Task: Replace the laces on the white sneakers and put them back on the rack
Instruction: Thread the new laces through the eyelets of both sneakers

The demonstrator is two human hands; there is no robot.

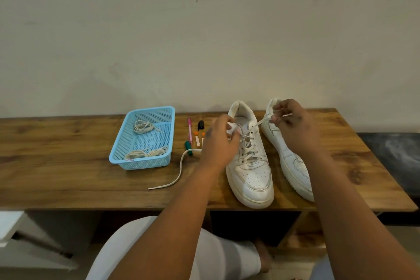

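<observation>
The laced white sneaker (248,161) stands right of centre on the wooden bench top (68,143), its partner sneaker (288,154) just beside it toward the right edge and lying tilted on its side. The person's left hand (219,141) is clamped on a bunched length of the white lace (179,170) at the sneaker's upper eyelets; the slack runs left past the markers (193,136) and trails toward the bench's front edge. The right hand (293,125) pinches the other lace end, drawn taut from the top eyelet. Whether this lace is going in or coming out cannot be told.

The risks, as judged from here: an uneven pull would leave one end far longer than the other — the left tail already looks long. The trailing slack could sweep the markers off the bench, or snag on the blue plastic basket (118,143) holding three coiled laces (142,126). A hard tug might also drag the sneaker toward the front edge
</observation>
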